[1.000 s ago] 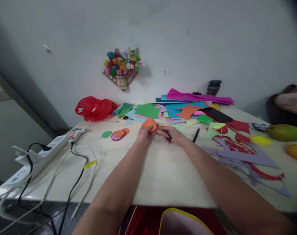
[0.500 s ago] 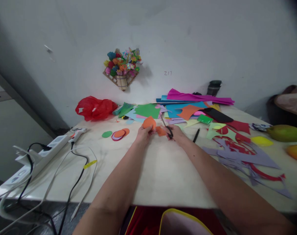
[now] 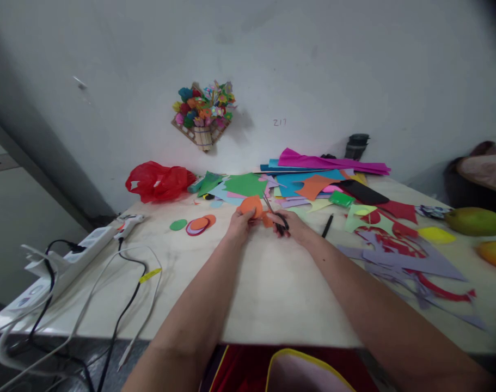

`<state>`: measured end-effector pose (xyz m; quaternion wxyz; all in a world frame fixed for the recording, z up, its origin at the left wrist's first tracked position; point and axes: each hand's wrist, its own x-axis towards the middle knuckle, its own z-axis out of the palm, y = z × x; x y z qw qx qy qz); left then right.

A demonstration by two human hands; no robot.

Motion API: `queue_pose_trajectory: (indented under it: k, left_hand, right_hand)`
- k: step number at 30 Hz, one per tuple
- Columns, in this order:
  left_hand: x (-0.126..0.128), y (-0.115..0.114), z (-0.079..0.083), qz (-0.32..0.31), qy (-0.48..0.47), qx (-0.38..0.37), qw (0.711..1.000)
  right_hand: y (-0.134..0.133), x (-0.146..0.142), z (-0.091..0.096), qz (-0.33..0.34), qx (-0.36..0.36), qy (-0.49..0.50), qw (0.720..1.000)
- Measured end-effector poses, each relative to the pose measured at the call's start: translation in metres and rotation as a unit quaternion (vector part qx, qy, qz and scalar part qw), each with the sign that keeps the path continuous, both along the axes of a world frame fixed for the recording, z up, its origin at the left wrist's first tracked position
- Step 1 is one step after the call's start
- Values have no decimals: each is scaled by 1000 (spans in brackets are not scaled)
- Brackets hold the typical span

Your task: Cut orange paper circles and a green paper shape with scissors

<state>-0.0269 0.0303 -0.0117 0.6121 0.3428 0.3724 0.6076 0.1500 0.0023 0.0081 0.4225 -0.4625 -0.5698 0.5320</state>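
Note:
My left hand [image 3: 242, 223] pinches a rounded piece of orange paper [image 3: 251, 204], held up over the middle of the table. Fingers of my right hand [image 3: 292, 224] are wrapped round the black handles of a pair of scissors [image 3: 281, 220], whose blades point up and away to the left. Between the two hands hangs a smaller orange paper strip [image 3: 267, 219]; whether it is still joined to the rounded piece I cannot tell. To the left lie cut paper discs: a green disc [image 3: 178, 225] and a small overlapping pile with an orange disc [image 3: 199, 224] on top.
Coloured sheets, among them a green sheet [image 3: 245, 185], lie along the wall. Purple scraps [image 3: 419, 258], a black pen [image 3: 328, 225] and a phone-like black slab [image 3: 362, 191] are on the right. A red plastic bag [image 3: 160, 182] and power strip [image 3: 78, 256] with cables occupy the left.
The scissors have turned in my right hand, their blades now beside the orange paper. The orange strip between my hands has shifted and looks narrower. My left hand keeps its hold.

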Motion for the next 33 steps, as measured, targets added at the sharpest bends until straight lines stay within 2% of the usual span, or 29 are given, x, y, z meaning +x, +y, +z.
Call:
queue_pose_trajectory:
  k: [8, 22, 33]
  left_hand:
    - [2, -3, 2, -7, -57, 23, 998]
    - [2, -3, 1, -3, -56, 16, 998]
    - [4, -6, 3, -2, -50, 7, 999]
  right_hand:
    - [3, 2, -3, 26, 6, -28, 999]
    - [-5, -3, 9, 37, 10, -93, 995]
    - [-8, -5, 11, 27, 6, -87, 996]
